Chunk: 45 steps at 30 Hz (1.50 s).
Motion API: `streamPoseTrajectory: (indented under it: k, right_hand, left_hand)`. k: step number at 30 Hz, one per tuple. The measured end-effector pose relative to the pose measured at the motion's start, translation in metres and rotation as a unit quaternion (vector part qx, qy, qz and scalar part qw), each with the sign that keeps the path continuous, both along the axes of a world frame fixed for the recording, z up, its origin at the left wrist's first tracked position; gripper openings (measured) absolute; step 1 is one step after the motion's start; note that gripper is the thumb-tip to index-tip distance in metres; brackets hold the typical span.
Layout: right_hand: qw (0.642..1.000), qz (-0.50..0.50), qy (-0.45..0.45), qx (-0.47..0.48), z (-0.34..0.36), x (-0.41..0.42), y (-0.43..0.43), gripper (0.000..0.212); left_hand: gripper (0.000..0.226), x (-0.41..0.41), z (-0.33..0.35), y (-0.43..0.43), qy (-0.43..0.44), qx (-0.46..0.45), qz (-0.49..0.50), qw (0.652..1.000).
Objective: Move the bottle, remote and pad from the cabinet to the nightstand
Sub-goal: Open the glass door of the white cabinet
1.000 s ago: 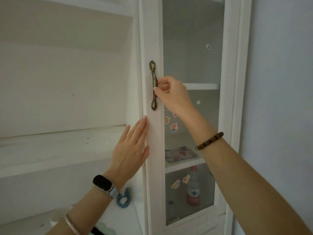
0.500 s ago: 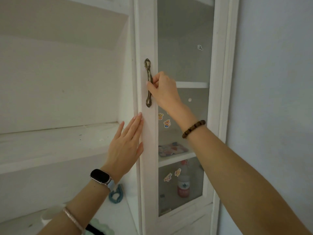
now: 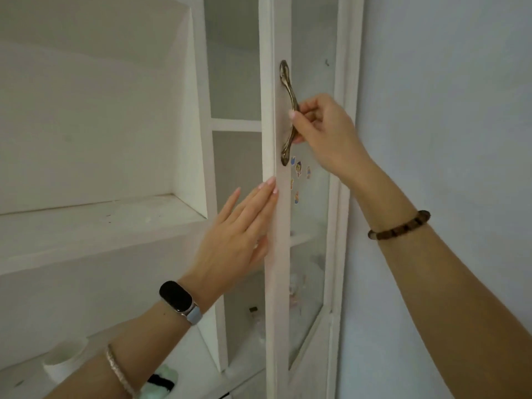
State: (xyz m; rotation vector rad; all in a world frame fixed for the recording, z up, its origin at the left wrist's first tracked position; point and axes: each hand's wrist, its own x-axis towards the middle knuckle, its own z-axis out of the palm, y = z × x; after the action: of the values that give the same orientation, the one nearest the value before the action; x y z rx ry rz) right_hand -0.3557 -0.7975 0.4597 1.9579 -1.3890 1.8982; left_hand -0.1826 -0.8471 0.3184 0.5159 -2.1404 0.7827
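Note:
The white cabinet's glass door [image 3: 277,254] stands swung partly outward, its edge turned toward me. My right hand [image 3: 322,131] is closed around the brass door handle [image 3: 288,110]. My left hand [image 3: 241,234] lies flat with fingers spread against the door's left edge. Behind the door the cabinet interior [image 3: 239,168] shows its white shelves. A small dark-capped item [image 3: 253,311] sits low inside; I cannot tell what it is. Bottle, remote and pad are not clearly visible.
Open white shelves [image 3: 100,223] run along the left. A white cup [image 3: 64,361] and a green-and-black object [image 3: 162,380] sit on the lower ledge. Cartoon stickers [image 3: 298,168] dot the door glass. A pale blue wall [image 3: 446,139] fills the right.
The door has swung open from shut, pulled by my right hand on the handle. My left hand followed its edge. The bottle and pad seen through the glass are now out of sight.

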Motion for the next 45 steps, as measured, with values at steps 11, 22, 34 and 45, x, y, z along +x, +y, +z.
streamPoseTrajectory:
  k: [11, 22, 34, 45]
  right_hand:
    - [0.997, -0.074, -0.022, 0.03, 0.004, -0.085, 0.086, 0.026]
    - [0.99, -0.119, -0.059, 0.044, 0.004, -0.151, 0.126, 0.023]
    - [0.964, -0.257, -0.057, -0.029, -0.01, -0.207, 0.153, 0.024]
    - [0.938, -0.347, 0.001, 0.005, -0.015, -0.239, 0.146, 0.031]
  left_hand:
    - [0.057, -0.092, 0.002, 0.053, 0.046, -0.01, -0.183, 0.982]
    - [0.066, -0.175, 0.004, 0.082, 0.024, 0.036, -0.261, 0.964]
    - [0.062, -0.255, 0.006, 0.085, -0.005, 0.007, -0.238, 0.971]
    - [0.06, -0.31, 0.016, 0.088, -0.033, -0.003, -0.198, 0.98]
